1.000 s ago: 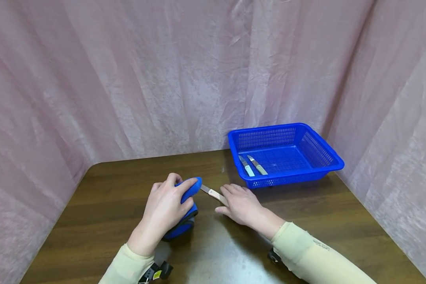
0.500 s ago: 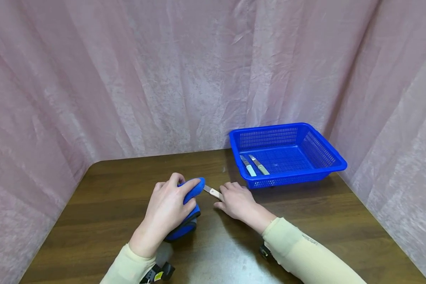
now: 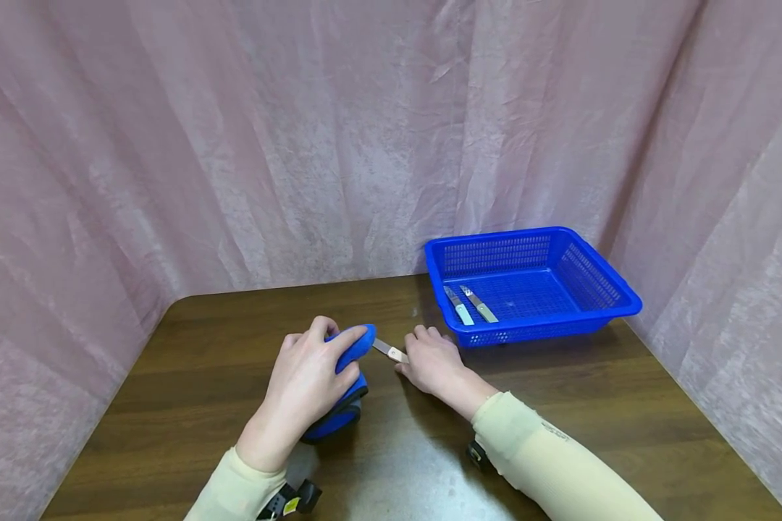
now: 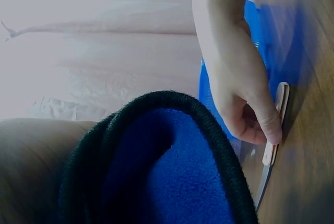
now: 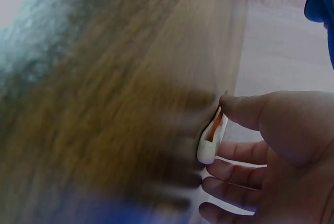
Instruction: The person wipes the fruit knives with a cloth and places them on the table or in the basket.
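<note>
My left hand grips a folded blue cloth with dark edging. In the left wrist view the plush cloth bulges large in front of the camera. A folding knife lies just right of the cloth, its blade out and pointing toward it. Thumb and fingers of my right hand pinch its pale handle close over the table. From the left wrist side, the thumb lies across the handle. The right wrist view shows the handle's rounded end with an orange-toned slot, between thumb and fingers.
A blue plastic basket stands at the back right of the wooden table, just beyond my right hand. Two more knives, one with a whitish handle and one beige, lie inside it at the left. Pink curtains hang behind.
My right hand has slid slightly left along the knife, and its thumb has come in against the handle. Less of the handle shows now. My left hand and the cloth have hardly moved.
</note>
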Tool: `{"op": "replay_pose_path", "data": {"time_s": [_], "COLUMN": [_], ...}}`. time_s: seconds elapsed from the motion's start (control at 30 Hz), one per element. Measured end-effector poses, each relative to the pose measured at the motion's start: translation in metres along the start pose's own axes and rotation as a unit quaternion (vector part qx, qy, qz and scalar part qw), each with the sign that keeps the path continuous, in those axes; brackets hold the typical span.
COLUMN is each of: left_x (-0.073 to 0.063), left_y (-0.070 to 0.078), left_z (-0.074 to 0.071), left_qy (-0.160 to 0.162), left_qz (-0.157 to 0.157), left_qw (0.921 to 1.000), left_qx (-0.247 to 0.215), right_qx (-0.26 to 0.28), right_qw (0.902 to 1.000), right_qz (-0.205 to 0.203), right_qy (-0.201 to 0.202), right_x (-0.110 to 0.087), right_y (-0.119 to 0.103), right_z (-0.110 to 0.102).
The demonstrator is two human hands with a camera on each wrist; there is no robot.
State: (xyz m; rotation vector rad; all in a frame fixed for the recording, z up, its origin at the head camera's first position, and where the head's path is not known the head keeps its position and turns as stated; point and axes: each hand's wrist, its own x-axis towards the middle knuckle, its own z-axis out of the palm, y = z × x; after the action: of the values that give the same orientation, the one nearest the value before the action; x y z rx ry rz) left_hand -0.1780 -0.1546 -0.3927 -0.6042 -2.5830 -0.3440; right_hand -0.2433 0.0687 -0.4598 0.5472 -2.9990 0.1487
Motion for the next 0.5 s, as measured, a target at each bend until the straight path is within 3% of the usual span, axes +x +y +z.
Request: {"op": "replay_pose_path", "data": {"time_s": [0.5], "left_x": [-0.0004], "left_y": [-0.0008], "left_z": [-0.0031], "left_qy": [0.003], "left_qz": [0.0], "left_qw": [1.0], "left_qx": [-0.005], "right_qx": [0.0], "right_qw": [0.9999], "right_qz": [0.009], "right_qy": [0.011], "right_x": [0.0017], "right_y": [-0.0019], "right_z": [0.0016]}}
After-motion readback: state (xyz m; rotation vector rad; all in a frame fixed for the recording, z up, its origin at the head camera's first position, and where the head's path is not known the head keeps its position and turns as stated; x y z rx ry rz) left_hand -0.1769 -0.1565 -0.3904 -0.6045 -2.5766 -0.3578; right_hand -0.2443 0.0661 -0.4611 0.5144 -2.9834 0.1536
